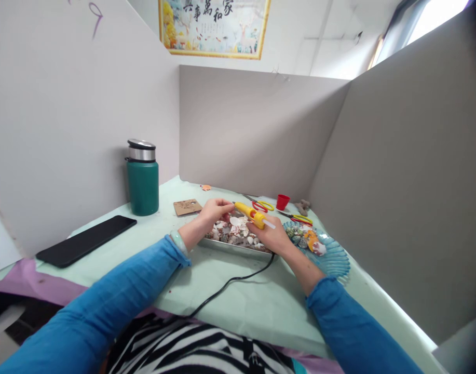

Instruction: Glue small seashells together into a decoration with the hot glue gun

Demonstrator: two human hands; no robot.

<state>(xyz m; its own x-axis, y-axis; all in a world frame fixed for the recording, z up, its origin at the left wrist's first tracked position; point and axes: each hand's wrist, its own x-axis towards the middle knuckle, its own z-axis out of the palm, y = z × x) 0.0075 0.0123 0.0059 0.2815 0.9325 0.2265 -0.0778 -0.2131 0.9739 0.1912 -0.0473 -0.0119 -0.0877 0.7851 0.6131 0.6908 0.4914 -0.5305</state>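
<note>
My right hand [271, 235] is wrapped round a yellow hot glue gun [250, 212], whose nozzle points left. A pale glue stick [268, 224] sticks out of its back end. At the nozzle tip, my left hand [218, 209] pinches its fingertips together; what lies between them, if anything, is too small to make out. Both hands are above a metal tray [233, 248] filled with seashells [238, 231]. From under the right hand, a black cord [232, 280] runs over the table toward my body.
At left stand a green flask [143, 187] and a black flat slab [87, 240]. A cardboard piece [187, 207] lies behind my left hand. Scissors [263, 203], more scissors [296, 216], a red cup [283, 202] and a blue shell-shaped dish [335, 254] are at right. Grey partitions [261, 130] enclose the table.
</note>
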